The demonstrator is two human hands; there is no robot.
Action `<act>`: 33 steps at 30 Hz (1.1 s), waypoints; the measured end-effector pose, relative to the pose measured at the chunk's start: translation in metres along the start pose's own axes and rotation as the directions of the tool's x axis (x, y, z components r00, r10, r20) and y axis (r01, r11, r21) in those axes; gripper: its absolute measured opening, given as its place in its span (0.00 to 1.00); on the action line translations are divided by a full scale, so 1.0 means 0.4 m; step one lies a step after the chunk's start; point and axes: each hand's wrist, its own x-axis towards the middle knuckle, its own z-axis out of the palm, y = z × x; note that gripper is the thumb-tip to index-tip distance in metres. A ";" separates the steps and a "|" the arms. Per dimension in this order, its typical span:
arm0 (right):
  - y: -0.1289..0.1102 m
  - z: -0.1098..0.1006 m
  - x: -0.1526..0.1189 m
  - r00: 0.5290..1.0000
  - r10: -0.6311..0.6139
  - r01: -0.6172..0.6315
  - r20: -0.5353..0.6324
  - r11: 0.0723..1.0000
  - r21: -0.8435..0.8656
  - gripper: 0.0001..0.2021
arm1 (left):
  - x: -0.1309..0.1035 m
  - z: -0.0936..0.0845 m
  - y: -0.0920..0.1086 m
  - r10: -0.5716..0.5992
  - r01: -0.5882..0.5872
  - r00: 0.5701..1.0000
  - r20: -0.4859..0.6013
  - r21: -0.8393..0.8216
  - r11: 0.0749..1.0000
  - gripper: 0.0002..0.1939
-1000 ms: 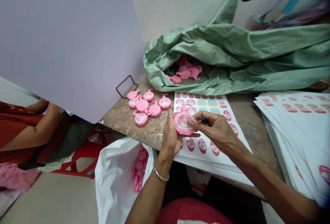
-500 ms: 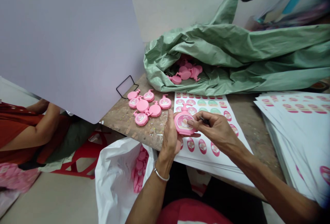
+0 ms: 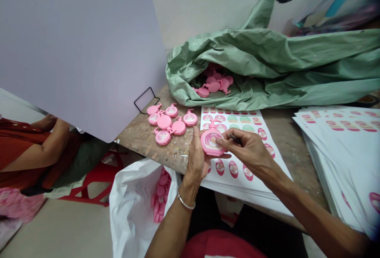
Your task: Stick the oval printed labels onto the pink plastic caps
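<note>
My left hand (image 3: 196,157) is closed around a pink toy pump bottle (image 3: 211,151), its round front turned up toward me. An oval pink label printed "BABY" (image 3: 210,138) covers that front. The thumb of my right hand (image 3: 245,145) presses on the label's right side. Pinched in the fingers of the same hand is a small dark tool (image 3: 236,139), mostly hidden, its kind unclear. Beneath both hands lies a printed sticker sheet (image 3: 255,171) with oval labels in pink and green. Several pink pump bottles (image 3: 164,122) rest on the table to the left, some labelled.
A green sack (image 3: 261,52) with more pink bottles lies along the back. White sticker sheets (image 3: 332,147) are piled at right. Below the table edge hangs a white bag (image 3: 124,194) of pink pieces. A black wire stand (image 3: 145,99) and a person in orange (image 3: 35,143) are left.
</note>
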 end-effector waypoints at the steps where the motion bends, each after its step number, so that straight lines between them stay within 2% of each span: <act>1: 0.000 0.001 0.000 1.000 0.001 -0.001 -0.003 1.000 0.006 0.22 | -0.002 0.002 0.003 -0.005 0.005 1.000 0.011 0.002 1.000 0.27; 9: 0.004 -0.006 0.004 1.000 -0.019 0.019 -0.003 0.999 -0.029 0.23 | -0.016 0.012 0.030 -0.068 0.068 0.985 0.157 0.008 0.998 0.29; 13: 0.010 -0.011 0.008 0.999 -0.040 0.040 -0.002 0.998 -0.056 0.22 | -0.018 0.007 0.036 -0.078 0.078 0.983 0.164 0.009 0.997 0.27; 18: 0.013 -0.013 0.009 0.999 -0.052 0.052 -0.001 0.996 -0.072 0.22 | -0.021 -0.005 0.035 -0.044 0.047 0.980 0.194 -0.010 0.999 0.20; 21: 0.007 -0.015 0.007 0.998 -0.056 0.056 0.005 0.996 -0.075 0.21 | -0.022 -0.006 0.035 -0.049 0.052 0.980 0.195 -0.009 0.999 0.19; 27: 0.005 -0.020 0.004 0.998 -0.054 0.055 0.020 0.995 -0.087 0.21 | -0.015 -0.011 0.028 -0.090 0.085 0.977 0.193 0.038 0.996 0.24; 33: -0.004 -0.019 0.003 0.998 -0.027 0.031 0.057 0.998 -0.059 0.21 | -0.008 -0.018 0.013 -0.081 0.072 0.993 0.086 0.108 0.992 0.29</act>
